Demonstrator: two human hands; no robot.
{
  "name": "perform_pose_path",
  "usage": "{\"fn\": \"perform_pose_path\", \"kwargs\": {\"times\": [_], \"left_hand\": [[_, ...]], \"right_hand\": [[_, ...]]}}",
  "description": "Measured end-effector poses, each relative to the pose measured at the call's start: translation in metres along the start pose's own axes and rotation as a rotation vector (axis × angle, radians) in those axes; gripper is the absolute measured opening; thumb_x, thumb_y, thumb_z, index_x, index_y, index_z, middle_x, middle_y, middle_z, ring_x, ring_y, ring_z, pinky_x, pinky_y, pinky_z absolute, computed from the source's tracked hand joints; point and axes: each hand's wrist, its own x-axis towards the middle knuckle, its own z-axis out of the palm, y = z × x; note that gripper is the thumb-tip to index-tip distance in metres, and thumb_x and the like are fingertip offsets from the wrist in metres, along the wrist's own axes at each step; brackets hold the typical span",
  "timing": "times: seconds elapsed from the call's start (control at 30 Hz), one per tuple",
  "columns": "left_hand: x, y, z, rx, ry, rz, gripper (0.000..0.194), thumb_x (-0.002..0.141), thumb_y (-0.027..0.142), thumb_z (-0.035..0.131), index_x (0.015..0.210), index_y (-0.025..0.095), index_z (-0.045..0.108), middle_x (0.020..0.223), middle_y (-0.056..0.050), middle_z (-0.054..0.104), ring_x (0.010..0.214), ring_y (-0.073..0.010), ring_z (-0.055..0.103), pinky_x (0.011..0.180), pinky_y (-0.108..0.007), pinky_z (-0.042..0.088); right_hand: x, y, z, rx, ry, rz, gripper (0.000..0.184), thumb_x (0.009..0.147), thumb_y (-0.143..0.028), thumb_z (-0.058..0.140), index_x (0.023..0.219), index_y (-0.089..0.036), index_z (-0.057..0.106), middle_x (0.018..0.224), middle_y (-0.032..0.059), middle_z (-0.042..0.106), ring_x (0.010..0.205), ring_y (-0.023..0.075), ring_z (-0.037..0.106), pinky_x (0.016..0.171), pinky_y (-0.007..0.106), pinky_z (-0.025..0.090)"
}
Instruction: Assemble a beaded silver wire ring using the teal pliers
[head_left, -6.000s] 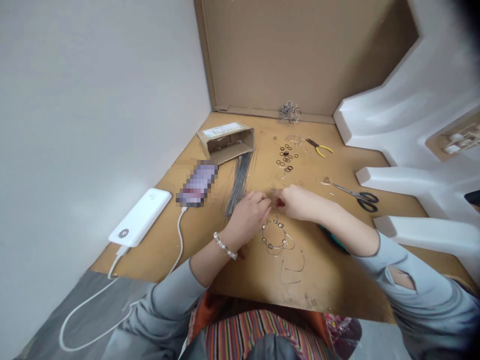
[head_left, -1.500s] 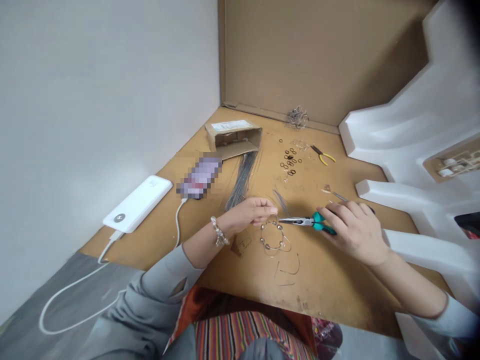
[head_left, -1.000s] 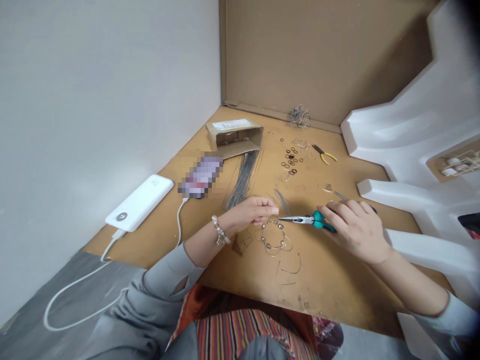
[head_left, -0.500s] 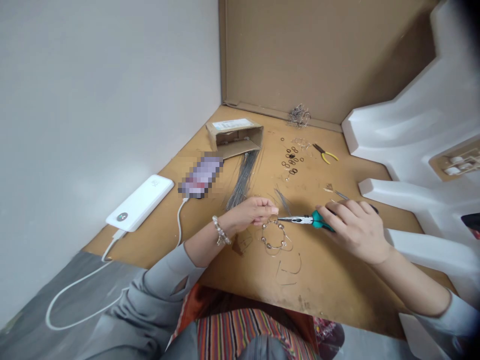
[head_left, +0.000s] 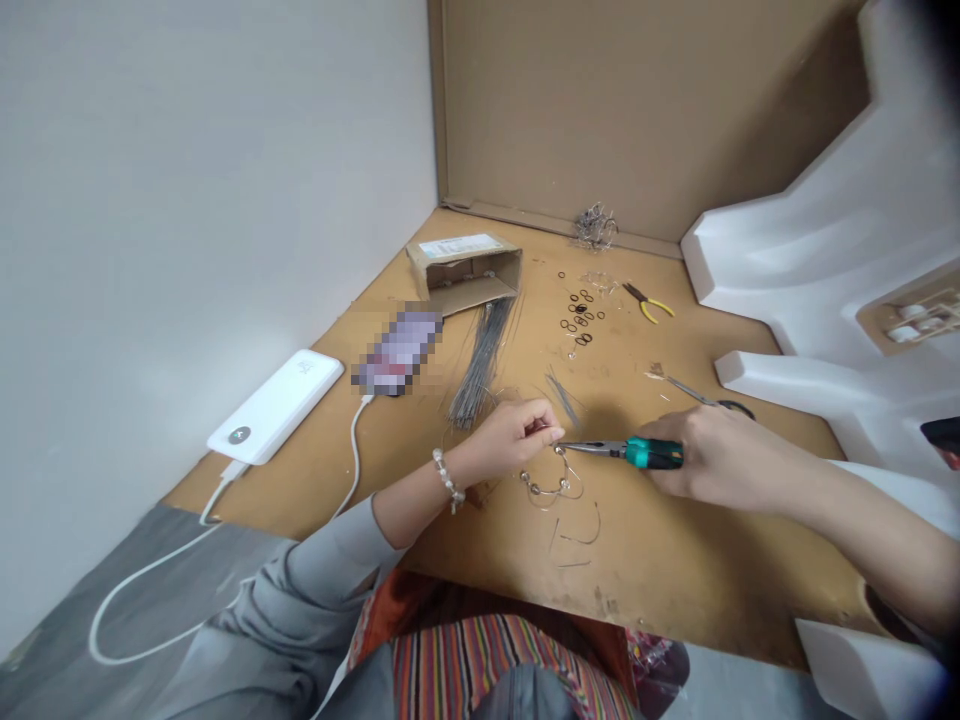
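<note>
Head view: at the far left of the table [head_left: 675, 560], my white power bank [head_left: 277, 405] lies along the left edge, its cable hanging past the front. Next comes my phone [head_left: 401, 350], then the open cardboard box [head_left: 474, 295] near the far-left corner. A bundle of grey wires [head_left: 476, 375] runs from its mouth towards the front edge. My left hand [head_left: 517, 435] has its fingertips pinched together at the far side of the beaded wire ring [head_left: 534, 489]; what sits between them is too small to tell. That ring lies around mid-table, with loose bent wires [head_left: 592, 538] between it and the front edge. Dark small rings [head_left: 581, 310] are scattered farther back. The slim nose of the teal-handled pliers [head_left: 652, 453] reaches my left fingertips, and my right hand [head_left: 709, 455] grips the handles. Yellow-handled pliers [head_left: 654, 310] lie behind, towards the right edge, and scissors [head_left: 694, 390] lie just beyond my right hand.
</note>
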Motion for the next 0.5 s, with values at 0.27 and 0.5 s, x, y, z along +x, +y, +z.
{"fn": "perform_pose_path", "kwargs": {"times": [0.27,0.5], "left_hand": [[0.004,-0.006,-0.002,-0.136,-0.109,-0.129,0.018,0.08,0.031,0.061,0.075,0.014,0.062,0.066,0.002,0.057,0.061,-0.0081,0.049,0.059,-0.02,0.037],[0.007,-0.002,-0.017,-0.284,-0.218,-0.306,0.015,0.075,0.027,0.064,0.076,0.013,0.06,0.061,0.001,0.059,0.052,-0.0076,0.053,0.052,-0.02,0.043]], "right_hand": [[0.001,0.007,0.0,0.273,-0.187,0.033,0.014,0.072,-0.027,0.054,0.058,-0.024,0.057,0.044,-0.005,0.044,0.039,0.0091,0.033,0.04,0.024,0.022],[-0.001,0.008,0.0,0.194,-0.19,0.089,0.012,0.072,-0.027,0.055,0.061,-0.025,0.059,0.045,-0.0048,0.044,0.042,0.0102,0.037,0.04,0.023,0.026]]}}
